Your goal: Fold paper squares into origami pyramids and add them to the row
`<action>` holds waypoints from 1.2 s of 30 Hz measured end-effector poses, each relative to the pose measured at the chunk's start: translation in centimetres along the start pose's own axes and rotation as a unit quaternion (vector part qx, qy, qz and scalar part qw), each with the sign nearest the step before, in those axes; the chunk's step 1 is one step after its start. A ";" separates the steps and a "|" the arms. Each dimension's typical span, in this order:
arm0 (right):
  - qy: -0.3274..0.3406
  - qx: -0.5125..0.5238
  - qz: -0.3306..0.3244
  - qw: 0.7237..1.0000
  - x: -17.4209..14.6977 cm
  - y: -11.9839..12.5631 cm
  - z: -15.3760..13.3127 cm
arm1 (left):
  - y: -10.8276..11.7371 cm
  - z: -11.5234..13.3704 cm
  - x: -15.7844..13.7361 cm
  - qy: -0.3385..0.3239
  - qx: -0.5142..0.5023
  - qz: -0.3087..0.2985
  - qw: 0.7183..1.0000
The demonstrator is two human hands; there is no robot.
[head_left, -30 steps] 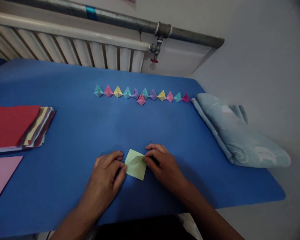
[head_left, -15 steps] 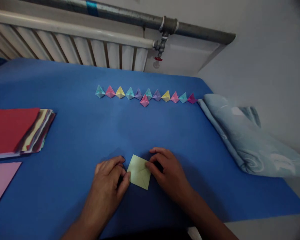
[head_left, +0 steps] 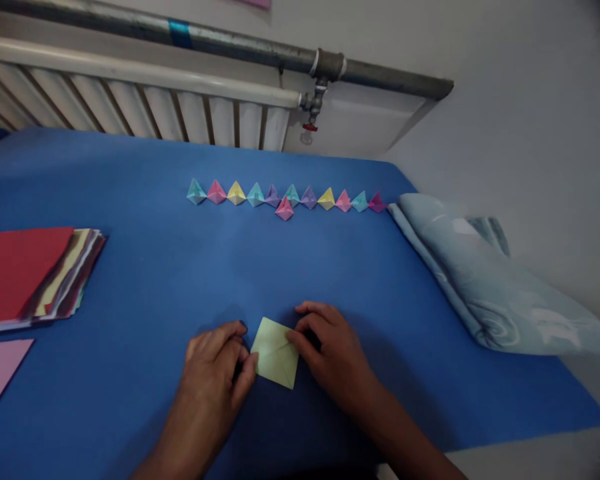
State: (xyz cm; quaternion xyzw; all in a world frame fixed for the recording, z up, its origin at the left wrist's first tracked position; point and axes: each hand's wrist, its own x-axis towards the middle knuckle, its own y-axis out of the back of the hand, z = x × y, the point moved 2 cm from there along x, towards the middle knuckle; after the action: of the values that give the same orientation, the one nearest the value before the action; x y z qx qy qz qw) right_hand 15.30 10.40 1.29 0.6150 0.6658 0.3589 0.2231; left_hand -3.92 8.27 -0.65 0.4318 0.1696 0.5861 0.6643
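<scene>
A square, creased pale-green paper sheet (head_left: 275, 360) sits at lower centre frame, pinched at opposite sides by the left hand (head_left: 217, 365) and the right hand (head_left: 334, 348), with multicoloured folded-paper pieces (head_left: 284, 209) lined up at upper centre.

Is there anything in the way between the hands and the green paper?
Nothing visible: the left hand touches the green paper at its left edge, the right hand near its upper right corner.

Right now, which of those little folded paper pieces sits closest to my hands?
The pink piece set forward at mid-row, toward your green paper square; the other eleven pieces form one row behind it.
</scene>
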 end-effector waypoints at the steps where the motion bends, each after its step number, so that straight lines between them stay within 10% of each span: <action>1: 0.000 -0.002 0.000 1.000 0.0 0.0 0.0 | 0.0 0.0 0.0 0.003 -0.002 -0.004 1.000; 12: 0.005 -0.018 -0.008 1.000 0.1 0.1 0.1 | 0.4 0.1 0.0 -0.011 0.035 -0.004 0.999; 24: -0.003 -0.082 -0.024 0.996 0.4 0.7 1.0 | 0.7 0.9 -0.5 -0.219 0.163 -0.031 0.962; 36: 0.060 0.000 0.033 0.998 -1.9 1.6 0.4 | 1.1 2.5 -0.2 -0.222 0.126 -0.043 0.966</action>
State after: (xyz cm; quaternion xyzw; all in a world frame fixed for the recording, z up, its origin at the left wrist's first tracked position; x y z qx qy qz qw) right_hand 16.88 8.55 1.94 0.6140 0.6572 0.4025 0.1704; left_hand -2.82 7.12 1.60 0.6233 0.1086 0.4209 0.6501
